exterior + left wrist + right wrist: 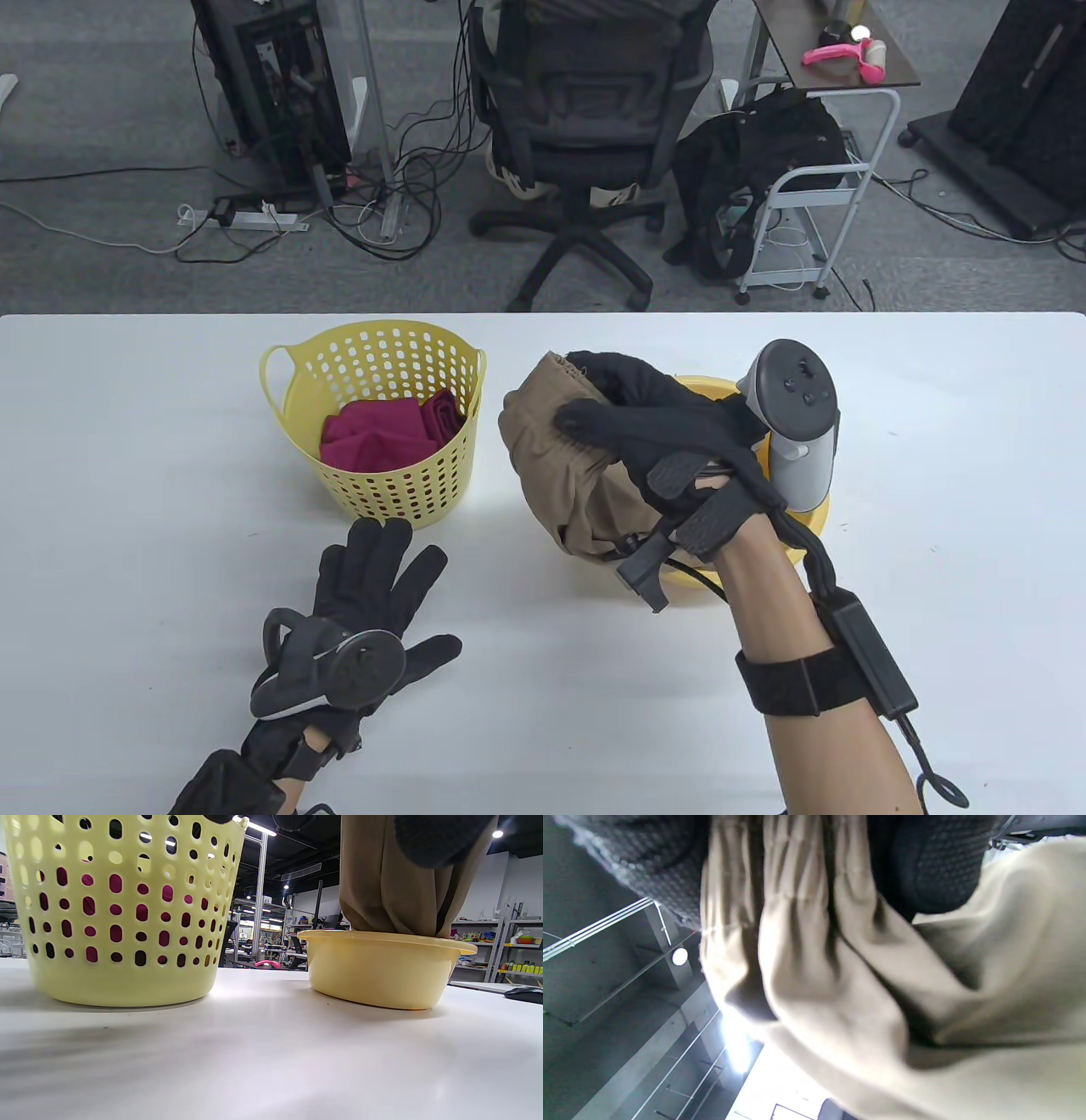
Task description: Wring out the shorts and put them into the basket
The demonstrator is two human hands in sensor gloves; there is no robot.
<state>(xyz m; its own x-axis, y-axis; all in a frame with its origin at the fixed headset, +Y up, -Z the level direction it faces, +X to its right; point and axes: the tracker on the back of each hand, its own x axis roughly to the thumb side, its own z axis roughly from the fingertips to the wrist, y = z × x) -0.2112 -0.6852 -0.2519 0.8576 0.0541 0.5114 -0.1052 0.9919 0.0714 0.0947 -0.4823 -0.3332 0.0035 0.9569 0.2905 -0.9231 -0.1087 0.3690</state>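
Right hand [670,433] grips the tan shorts [564,475] above the basin [382,967]; left hand [373,594] lies flat, fingers spread, near the basket [382,424].

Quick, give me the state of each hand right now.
Left hand: open, fingers spread flat on the white table, holding nothing.
Right hand: grips the bunched tan fabric shorts above the yellow plastic basin.

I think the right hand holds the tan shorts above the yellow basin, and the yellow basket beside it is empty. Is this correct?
Not quite. The basket is not empty: the table view shows a dark red cloth inside it. The rest stands: the right hand grips the tan shorts above the yellow basin.
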